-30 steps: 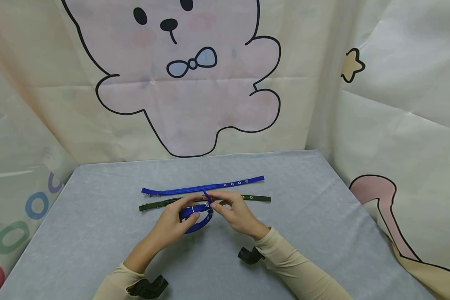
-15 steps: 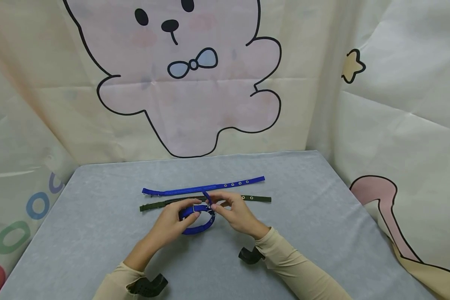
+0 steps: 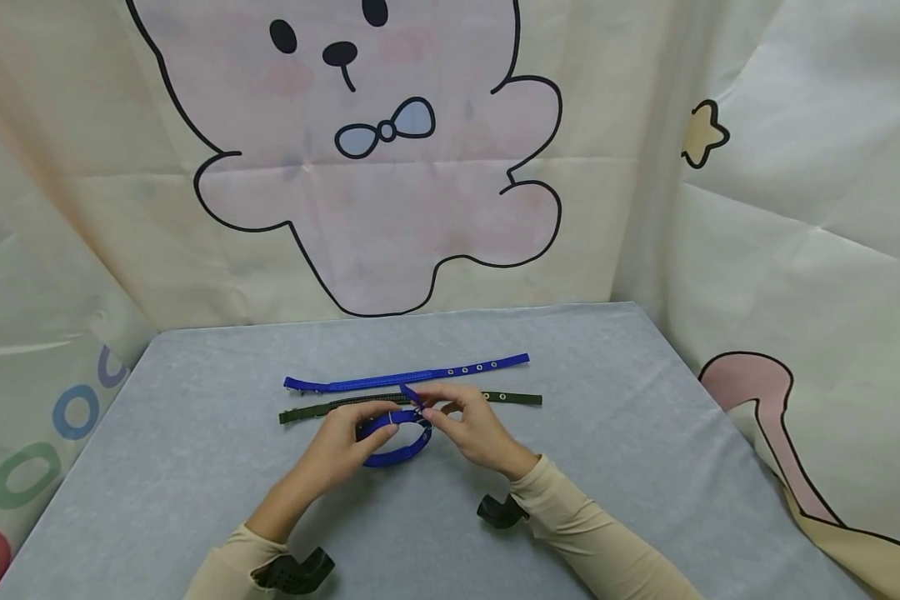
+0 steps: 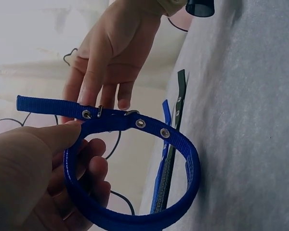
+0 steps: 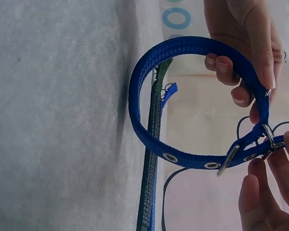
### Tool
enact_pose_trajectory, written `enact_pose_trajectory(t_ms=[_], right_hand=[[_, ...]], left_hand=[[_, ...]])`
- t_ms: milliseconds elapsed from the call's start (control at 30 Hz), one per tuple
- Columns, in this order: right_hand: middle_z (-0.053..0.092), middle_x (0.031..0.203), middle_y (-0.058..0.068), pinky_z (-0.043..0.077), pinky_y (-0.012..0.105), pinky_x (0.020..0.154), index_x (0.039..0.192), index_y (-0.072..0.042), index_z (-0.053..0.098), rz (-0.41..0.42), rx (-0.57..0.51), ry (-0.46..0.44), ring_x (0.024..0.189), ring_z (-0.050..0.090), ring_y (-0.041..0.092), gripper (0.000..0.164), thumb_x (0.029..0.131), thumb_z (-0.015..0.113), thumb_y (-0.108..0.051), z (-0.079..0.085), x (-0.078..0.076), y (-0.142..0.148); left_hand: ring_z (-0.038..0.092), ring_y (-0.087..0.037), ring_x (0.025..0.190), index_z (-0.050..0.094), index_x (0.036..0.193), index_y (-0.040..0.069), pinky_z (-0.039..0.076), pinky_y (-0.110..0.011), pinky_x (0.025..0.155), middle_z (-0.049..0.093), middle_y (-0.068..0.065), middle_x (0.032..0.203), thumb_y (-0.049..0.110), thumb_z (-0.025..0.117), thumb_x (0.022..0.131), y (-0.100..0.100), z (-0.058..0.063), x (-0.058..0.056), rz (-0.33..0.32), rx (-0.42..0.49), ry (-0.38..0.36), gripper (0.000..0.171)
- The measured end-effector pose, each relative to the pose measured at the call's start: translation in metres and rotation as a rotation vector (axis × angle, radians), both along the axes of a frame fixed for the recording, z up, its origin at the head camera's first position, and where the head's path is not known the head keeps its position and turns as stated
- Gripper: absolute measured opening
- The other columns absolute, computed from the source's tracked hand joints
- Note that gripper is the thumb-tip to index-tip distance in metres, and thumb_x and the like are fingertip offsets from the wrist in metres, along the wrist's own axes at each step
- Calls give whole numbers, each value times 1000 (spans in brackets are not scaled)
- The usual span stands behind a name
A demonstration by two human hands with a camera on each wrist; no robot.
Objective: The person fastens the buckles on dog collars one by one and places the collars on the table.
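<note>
A blue pet collar (image 3: pixel 393 457) is bent into a loop and held above the table. My left hand (image 3: pixel 345 442) pinches the band between thumb and fingers, just beside the buckle. My right hand (image 3: pixel 476 429) pinches the strap at the metal buckle (image 5: pixel 269 137). Through that buckle runs the strap's free end (image 4: pixel 48 105), which sticks out past the loop. In the left wrist view the prong lies at an eyelet (image 4: pixel 86 114); whether it is fully through, I cannot tell. Other metal-rimmed eyelets (image 5: pixel 170 157) show along the loop, near a metal ring (image 5: pixel 228 160).
Behind the hands, a second blue collar (image 3: pixel 405 379) lies straight on the grey cloth-covered table (image 3: pixel 195 467). A dark green collar (image 3: pixel 516 397) lies in front of it, partly hidden by the hands. Printed curtains (image 3: pixel 390 208) stand at the back and sides.
The loop has turned slightly and shows rounder to the head camera. The strap's free end has tipped to the left. Both hands have stayed almost in place, still holding the collar.
</note>
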State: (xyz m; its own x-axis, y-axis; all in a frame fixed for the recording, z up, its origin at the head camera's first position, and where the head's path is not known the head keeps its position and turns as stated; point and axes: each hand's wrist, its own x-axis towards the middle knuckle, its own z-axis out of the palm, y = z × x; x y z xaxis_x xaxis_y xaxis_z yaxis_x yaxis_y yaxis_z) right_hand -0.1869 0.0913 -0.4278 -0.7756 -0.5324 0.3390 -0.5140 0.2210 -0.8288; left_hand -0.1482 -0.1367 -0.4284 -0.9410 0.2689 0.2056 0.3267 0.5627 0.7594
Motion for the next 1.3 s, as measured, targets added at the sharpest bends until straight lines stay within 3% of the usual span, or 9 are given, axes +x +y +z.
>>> enact_pose_trajectory(t_ms=[300, 600, 767, 933, 1133, 1300], right_hand=[[71, 122, 12, 57, 35, 86, 126, -4, 68, -5, 59, 52, 105, 68, 23, 28, 99, 64, -6, 0, 4, -4], [71, 122, 9, 57, 28, 85, 128, -6, 68, 14, 148, 163, 100, 69, 17, 30, 99, 64, -8, -1, 4, -5], [72, 119, 9, 57, 30, 85, 126, -6, 67, -17, 158, 159, 102, 67, 18, 28, 99, 65, -10, -2, 5, -6], [72, 117, 7, 57, 31, 84, 125, -7, 67, -49, 93, 157, 105, 67, 20, 26, 99, 65, -10, -2, 4, -7], [72, 116, 7, 57, 29, 83, 121, -8, 67, -45, 56, 152, 106, 67, 20, 23, 98, 66, -10, -4, 3, -6], [72, 116, 8, 57, 29, 82, 119, -7, 67, -48, 40, 152, 106, 67, 21, 21, 98, 66, -9, -6, 3, -6]], left_hand=[[71, -16, 100, 73, 121, 9, 57, -30, 82, 75, -8, 116, 19, 71, 95, 1, 0, 1, -7, 39, -7, 27], [67, -6, 86, 73, 114, 11, 54, -23, 75, 77, -5, 105, 12, 71, 94, 0, 0, 2, -18, 122, -17, 20], [72, -16, 97, 71, 119, 8, 57, -29, 81, 76, -9, 111, 12, 72, 94, 0, 1, 2, -2, 125, -10, 26], [71, -24, 110, 70, 122, 10, 56, -40, 92, 74, -8, 119, 16, 74, 93, 0, 1, 2, -2, 121, 13, 29], [71, -23, 109, 71, 121, 12, 57, -40, 90, 75, -7, 118, 15, 73, 94, -1, -1, 0, -9, 126, 3, 27], [71, -24, 110, 71, 120, 11, 55, -50, 95, 75, -8, 117, 11, 72, 94, 0, -2, -1, -10, 129, -5, 26]])
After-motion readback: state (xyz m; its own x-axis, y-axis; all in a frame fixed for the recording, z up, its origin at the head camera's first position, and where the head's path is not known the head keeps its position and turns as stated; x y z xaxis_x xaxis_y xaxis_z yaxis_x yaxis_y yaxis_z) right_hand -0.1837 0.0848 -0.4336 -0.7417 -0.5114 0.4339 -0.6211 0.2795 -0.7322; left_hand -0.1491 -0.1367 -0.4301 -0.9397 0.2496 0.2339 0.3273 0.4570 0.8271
